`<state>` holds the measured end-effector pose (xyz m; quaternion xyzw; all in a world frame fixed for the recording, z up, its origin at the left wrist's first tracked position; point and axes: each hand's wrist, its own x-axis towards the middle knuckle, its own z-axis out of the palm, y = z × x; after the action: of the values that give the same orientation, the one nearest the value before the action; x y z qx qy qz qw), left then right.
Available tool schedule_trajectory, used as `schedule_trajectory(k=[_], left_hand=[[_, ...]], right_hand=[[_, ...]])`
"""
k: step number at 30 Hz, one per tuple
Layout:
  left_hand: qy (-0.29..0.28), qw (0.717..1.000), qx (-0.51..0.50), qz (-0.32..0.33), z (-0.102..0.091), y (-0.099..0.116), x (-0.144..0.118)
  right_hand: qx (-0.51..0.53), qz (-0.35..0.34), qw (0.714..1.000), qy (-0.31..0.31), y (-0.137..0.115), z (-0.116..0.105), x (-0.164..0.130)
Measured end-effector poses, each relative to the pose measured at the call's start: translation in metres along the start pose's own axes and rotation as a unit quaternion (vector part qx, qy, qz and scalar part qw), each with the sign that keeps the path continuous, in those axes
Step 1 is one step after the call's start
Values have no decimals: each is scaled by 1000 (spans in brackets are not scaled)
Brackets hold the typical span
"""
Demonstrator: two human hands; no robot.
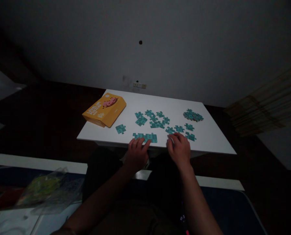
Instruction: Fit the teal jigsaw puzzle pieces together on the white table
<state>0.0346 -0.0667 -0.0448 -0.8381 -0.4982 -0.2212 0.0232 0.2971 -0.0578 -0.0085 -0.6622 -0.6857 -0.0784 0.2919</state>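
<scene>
The left hand rests open, fingers touching a joined strip of teal pieces. The right hand lies open just beside loose pieces.

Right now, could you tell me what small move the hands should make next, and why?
Probably slide the loose piece under the right hand leftward to the joined strip that the left hand steadies; the two lie apart at the table's near edge.

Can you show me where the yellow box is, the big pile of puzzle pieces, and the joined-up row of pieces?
yellow box (106, 110): head view, middle of its top face.
pile of pieces (193, 115): head view, centre of the heap.
joined row (149, 137): head view, its right half.
</scene>
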Motion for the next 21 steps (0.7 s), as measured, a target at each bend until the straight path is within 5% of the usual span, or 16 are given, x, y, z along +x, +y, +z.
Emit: schedule_trajectory(k=[6,10,17,21], left_hand=[[-9,1000,-9,14,9,23,10],[-26,999,-39,19,-5,30,28],[-19,993,14,-116,-43,-43,125],[-87,993,20,-75,-38,-65,148]], right_hand=[[-1,25,998,-53,15,-10,-9],[70,-5,996,-51,15,-17,-3],[126,-50,990,-44,-16,2,-17],[116,-53,991,-33,-18,11,-21]])
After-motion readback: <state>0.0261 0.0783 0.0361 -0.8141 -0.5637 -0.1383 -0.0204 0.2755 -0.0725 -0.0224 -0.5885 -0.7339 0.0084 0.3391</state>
